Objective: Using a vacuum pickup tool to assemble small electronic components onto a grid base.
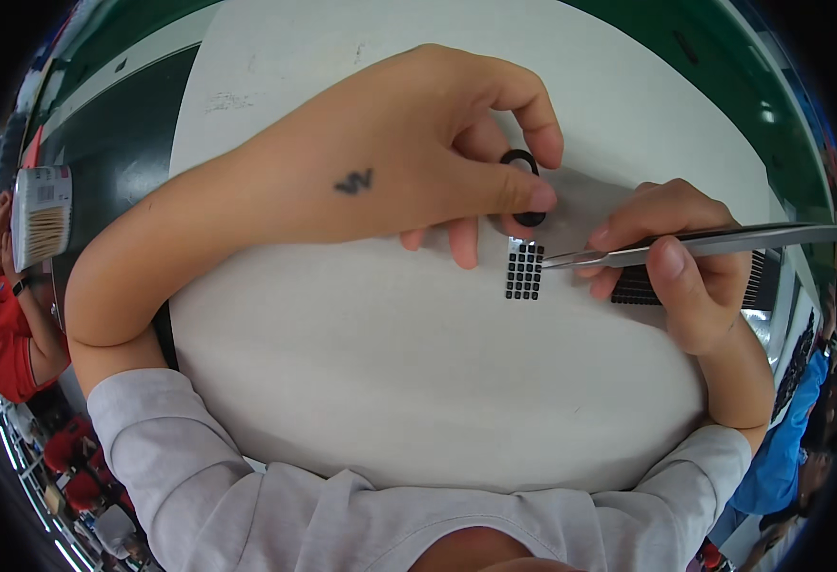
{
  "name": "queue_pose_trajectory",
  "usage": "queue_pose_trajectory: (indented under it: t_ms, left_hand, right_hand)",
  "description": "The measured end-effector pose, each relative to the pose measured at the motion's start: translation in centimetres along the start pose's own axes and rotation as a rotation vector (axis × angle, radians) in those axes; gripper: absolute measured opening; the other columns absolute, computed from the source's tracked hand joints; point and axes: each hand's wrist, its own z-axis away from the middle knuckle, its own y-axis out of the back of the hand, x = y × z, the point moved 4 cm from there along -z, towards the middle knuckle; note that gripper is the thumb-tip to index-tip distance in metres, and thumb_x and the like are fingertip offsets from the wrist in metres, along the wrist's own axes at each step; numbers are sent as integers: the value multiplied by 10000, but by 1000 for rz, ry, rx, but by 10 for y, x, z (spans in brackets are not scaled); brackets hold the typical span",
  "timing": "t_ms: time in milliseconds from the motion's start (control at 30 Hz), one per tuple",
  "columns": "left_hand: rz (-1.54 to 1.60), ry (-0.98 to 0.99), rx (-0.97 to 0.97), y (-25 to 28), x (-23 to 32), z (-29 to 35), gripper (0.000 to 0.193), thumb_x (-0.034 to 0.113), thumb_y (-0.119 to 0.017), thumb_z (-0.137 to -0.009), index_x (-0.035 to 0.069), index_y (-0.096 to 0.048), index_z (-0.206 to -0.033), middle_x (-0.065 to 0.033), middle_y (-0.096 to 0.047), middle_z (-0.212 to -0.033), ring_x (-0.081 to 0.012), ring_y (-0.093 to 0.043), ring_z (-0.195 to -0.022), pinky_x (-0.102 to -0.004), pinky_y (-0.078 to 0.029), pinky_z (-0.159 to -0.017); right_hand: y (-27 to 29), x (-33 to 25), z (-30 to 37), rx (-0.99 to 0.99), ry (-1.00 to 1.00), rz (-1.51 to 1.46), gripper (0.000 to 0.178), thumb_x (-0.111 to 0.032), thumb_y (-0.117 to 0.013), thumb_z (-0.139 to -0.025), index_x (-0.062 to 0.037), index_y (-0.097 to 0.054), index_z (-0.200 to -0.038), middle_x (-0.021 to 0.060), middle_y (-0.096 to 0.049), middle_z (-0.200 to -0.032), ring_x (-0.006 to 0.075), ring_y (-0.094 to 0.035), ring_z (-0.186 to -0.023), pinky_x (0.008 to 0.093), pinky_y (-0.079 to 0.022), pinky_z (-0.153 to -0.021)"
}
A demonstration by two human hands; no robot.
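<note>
My left hand is raised over the white table, pinching a black ring-shaped part between thumb and fingers. Just below it lies a small sheet of black square pads set in rows; whether its top edge touches the left fingers I cannot tell. My right hand grips metal tweezers between thumb and fingers. Their fine tips reach the right side of the pad sheet; whether a pad is between them is too small to tell. A larger black sheet with rows is partly hidden beneath the right hand.
The white table has a rounded outline, with dark green surfaces past its edge. At the far left stands a clear tub of thin wooden-looking sticks. A person in red is at the left, and blue clothing shows at the right.
</note>
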Motion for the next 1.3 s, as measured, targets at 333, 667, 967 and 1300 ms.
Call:
queue_pose_trajectory:
  t_ms: [333, 667, 967, 1300]
  left_hand:
    - [-79, -42, 58, -9, -7, 4, 126, 113, -556, -769, -8, -522, -778, -75, -579, -621, -89, -534, -465, -202, -384, -415]
    - [34, -98, 4, -4, -9, -3, 130, 116, -553, -786, -5, -523, -821, -78, -591, -664, -78, -494, -449, -187, -355, -403]
    - [-42, -245, 56, -8, -11, 2, 116, 77, -533, -752, -33, -555, -781, -93, -584, -612, -106, -547, -469, -205, -421, -453]
    - [-31, -246, 32, -8, -9, 2, 117, 72, -528, -743, -35, -563, -774, -90, -587, -612, -100, -543, -469, -201, -424, -461]
  right_hand:
    - [-9, 2, 3, -115, -30, 181, 259, -172, -450, -828, 64, -554, -850, 145, -583, -743, 136, -537, -547, 226, -425, -491]
    - [-9, 0, 0, -153, 57, 289, 236, -146, -441, -830, 58, -560, -821, 146, -584, -740, 145, -543, -532, 229, -432, -494]
    - [-5, 4, 5, -48, 83, 60, 258, -186, -408, -878, 43, -526, -851, 172, -576, -773, 146, -555, -532, 232, -455, -494]
    - [-8, -6, 6, -99, 305, 448, 208, -154, -406, -877, 29, -505, -861, 174, -581, -799, 176, -566, -556, 253, -462, -518]
